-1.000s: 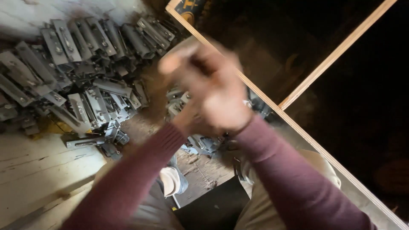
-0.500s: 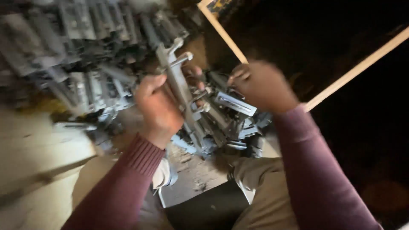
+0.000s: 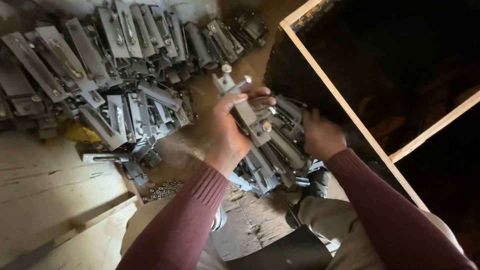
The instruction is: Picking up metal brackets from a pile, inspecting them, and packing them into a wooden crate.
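My left hand [image 3: 231,131] grips a long grey metal bracket [image 3: 245,107] with bolts on it, held upright over the floor. My right hand [image 3: 320,135] reaches down into a small pile of similar grey metal parts [image 3: 280,155] right beside the bracket, its fingers on one of them; whether it grips the part is hidden. Both arms wear maroon sleeves.
A big heap of grey metal brackets [image 3: 110,75] covers the floor at the upper left. A scatter of small nuts [image 3: 162,190] lies near my knee. A light wooden frame [image 3: 345,107] runs diagonally at the right, with dark space beyond. Pale wooden boards [image 3: 55,200] lie at the lower left.
My hands were clasped together a second ago. They have parted: the left now holds the bracket up, and the right has dropped to the pile of parts.
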